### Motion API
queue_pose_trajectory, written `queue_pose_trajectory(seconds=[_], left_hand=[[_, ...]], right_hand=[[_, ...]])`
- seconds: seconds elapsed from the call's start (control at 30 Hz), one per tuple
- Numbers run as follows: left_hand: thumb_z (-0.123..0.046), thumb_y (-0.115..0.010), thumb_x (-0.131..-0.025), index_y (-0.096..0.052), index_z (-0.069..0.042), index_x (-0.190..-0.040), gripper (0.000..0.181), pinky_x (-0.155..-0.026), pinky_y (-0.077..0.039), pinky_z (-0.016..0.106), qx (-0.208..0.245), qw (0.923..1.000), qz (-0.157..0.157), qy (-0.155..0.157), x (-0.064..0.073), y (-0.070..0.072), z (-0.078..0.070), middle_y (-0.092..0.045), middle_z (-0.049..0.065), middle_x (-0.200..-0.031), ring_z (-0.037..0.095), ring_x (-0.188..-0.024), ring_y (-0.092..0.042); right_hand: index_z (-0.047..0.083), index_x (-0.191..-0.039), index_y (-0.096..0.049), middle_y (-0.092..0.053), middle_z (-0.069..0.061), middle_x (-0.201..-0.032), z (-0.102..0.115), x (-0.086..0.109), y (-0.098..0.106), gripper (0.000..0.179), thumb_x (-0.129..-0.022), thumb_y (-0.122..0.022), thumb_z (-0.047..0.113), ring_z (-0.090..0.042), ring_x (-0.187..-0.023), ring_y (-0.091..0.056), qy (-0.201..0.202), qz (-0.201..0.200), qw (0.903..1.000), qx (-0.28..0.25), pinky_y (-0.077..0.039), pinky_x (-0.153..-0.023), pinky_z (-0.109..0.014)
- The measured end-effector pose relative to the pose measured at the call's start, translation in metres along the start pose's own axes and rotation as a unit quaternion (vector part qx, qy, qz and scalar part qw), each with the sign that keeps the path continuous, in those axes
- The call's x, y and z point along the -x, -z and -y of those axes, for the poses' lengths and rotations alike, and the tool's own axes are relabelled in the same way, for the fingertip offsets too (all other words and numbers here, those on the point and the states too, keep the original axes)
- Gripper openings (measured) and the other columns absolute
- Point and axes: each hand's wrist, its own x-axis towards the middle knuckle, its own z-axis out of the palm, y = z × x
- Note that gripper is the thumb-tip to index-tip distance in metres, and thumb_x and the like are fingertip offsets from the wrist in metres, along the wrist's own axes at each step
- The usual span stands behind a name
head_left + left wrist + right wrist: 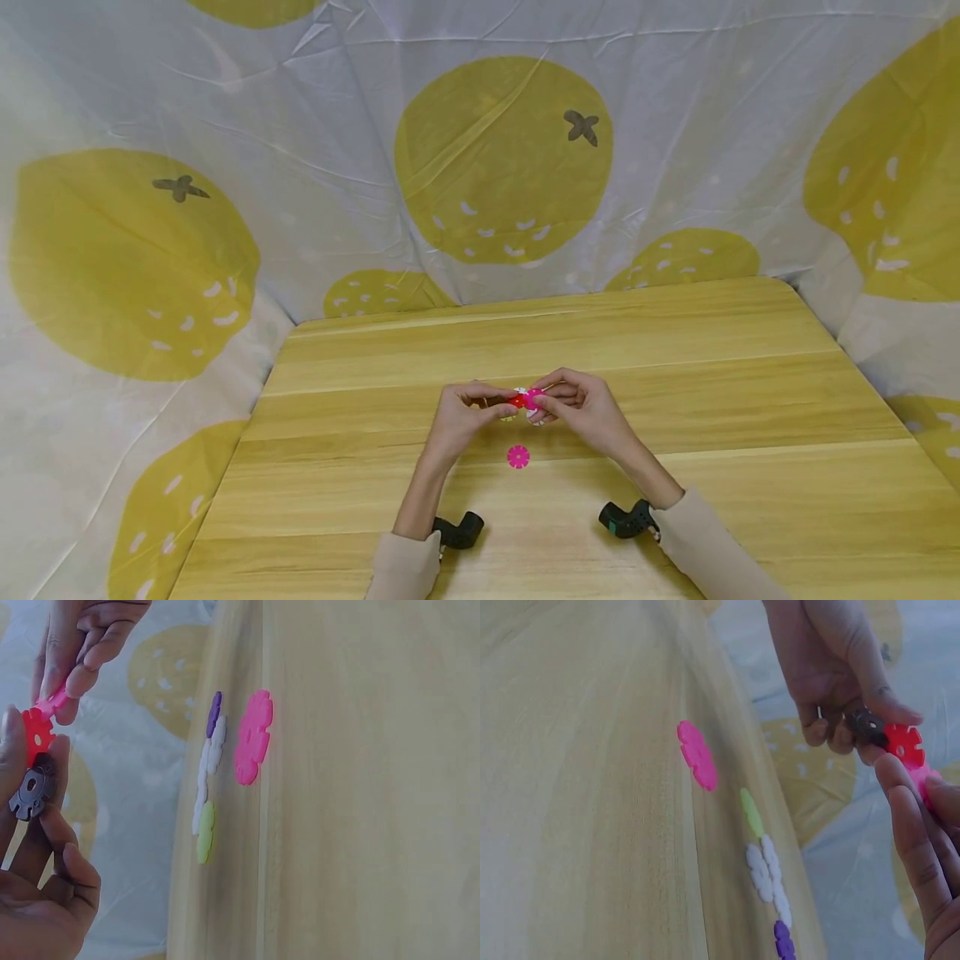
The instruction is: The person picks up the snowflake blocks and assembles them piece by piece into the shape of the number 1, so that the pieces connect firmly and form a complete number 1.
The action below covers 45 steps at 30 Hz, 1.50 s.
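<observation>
Above the table, my left hand (463,417) holds a red notched disc (39,739) and a dark disc (31,791) joined to it, between thumb and fingers. My right hand (588,408) pinches a pink notched disc (533,399) between thumb and fingers. That pink disc meets the red one edge to edge; whether their slots are locked, I cannot tell. On the table below lies another pink disc (518,457). Beyond it, in the left wrist view, are a purple disc (214,714), white discs (201,787) and a yellow-green disc (205,832), partly hidden by the hands in the head view.
The wooden table (675,367) reaches back to a hanging cloth (337,108) printed with yellow fruit. Black wrist devices (461,531) sit at both wrists, close to the beige sleeves (708,533).
</observation>
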Motion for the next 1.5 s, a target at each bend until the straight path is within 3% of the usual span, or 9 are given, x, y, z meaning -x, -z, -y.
queue_pose_trajectory(seconds=[0.23,0.4,0.57,0.8,1.03,1.3,1.5], left_hand=[[-0.014,-0.088,-0.08,-0.085,-0.009,-0.098,0.018,-0.069,-0.041,0.023,-0.008,0.9998,-0.017,-0.005,0.0,-0.005,-0.001,-0.079,0.014,-0.093,0.015,-0.076,-0.053],[-0.013,-0.088,-0.081,-0.085,-0.009,-0.099,0.018,-0.068,-0.04,0.022,-0.016,0.9998,-0.014,0.003,0.0,-0.006,-0.001,-0.079,0.014,-0.097,0.013,-0.077,-0.054],[-0.017,-0.087,-0.083,-0.084,-0.013,-0.102,0.019,-0.066,-0.041,0.02,-0.02,0.9997,-0.004,0.011,0.002,0.0,0.0,-0.08,0.01,-0.1,0.013,-0.078,-0.055],[-0.014,-0.086,-0.084,-0.083,-0.009,-0.105,0.022,-0.07,-0.049,0.023,0.015,0.9997,0.017,0.009,0.001,0.003,0.002,-0.08,0.012,-0.106,0.019,-0.085,-0.064],[-0.007,-0.084,-0.085,-0.081,-0.005,-0.112,0.027,-0.084,-0.054,0.03,0.043,0.9982,0.041,-0.013,0.001,0.004,0.002,-0.077,0.018,-0.11,0.014,-0.094,-0.067],[-0.01,-0.081,-0.088,-0.079,-0.004,-0.115,0.028,-0.082,-0.061,0.034,0.061,0.9967,0.054,0.003,0.002,0.006,0.001,-0.077,0.017,-0.116,0.014,-0.094,-0.072],[-0.009,-0.081,-0.088,-0.08,-0.003,-0.114,0.027,-0.078,-0.056,0.025,0.053,0.9964,0.062,-0.025,0.001,0.004,0.0,-0.076,0.02,-0.112,0.015,-0.094,-0.067]], right_hand=[[-0.008,-0.113,-0.066,-0.075,-0.03,-0.101,0.0,0.001,-0.004,0.015,-0.099,-0.066,-0.001,-0.036,-0.081,-0.078,-0.015,-0.029,0.9994,-0.007,-0.063,-0.074,-0.043],[-0.007,-0.111,-0.066,-0.076,-0.029,-0.1,-0.001,0.0,-0.007,0.014,-0.098,-0.066,-0.002,-0.04,-0.081,-0.077,-0.014,-0.04,0.9991,0.007,-0.064,-0.073,-0.042],[-0.005,-0.112,-0.067,-0.076,-0.028,-0.1,-0.001,-0.001,-0.013,0.015,-0.098,-0.067,0.001,-0.049,-0.083,-0.075,-0.005,-0.036,0.9993,0.012,-0.062,-0.073,-0.049],[-0.003,-0.115,-0.066,-0.076,-0.027,-0.101,0.0,-0.002,-0.013,0.017,-0.099,-0.067,0.004,-0.048,-0.085,-0.074,0.002,-0.032,0.9994,-0.012,-0.061,-0.074,-0.052],[-0.003,-0.114,-0.066,-0.076,-0.026,-0.1,0.001,-0.002,-0.012,0.017,-0.099,-0.068,0.004,-0.034,-0.081,-0.078,-0.001,-0.036,0.9993,0.005,-0.063,-0.073,-0.047],[-0.003,-0.114,-0.065,-0.076,-0.027,-0.1,0.002,-0.002,-0.009,0.017,-0.099,-0.068,0.005,-0.031,-0.082,-0.079,-0.004,-0.031,0.9995,0.007,-0.062,-0.074,-0.048],[-0.002,-0.115,-0.068,-0.077,-0.026,-0.1,0.003,-0.001,-0.006,0.017,-0.099,-0.067,0.003,-0.031,-0.083,-0.079,0.002,-0.023,0.9996,0.018,-0.062,-0.076,-0.048]])
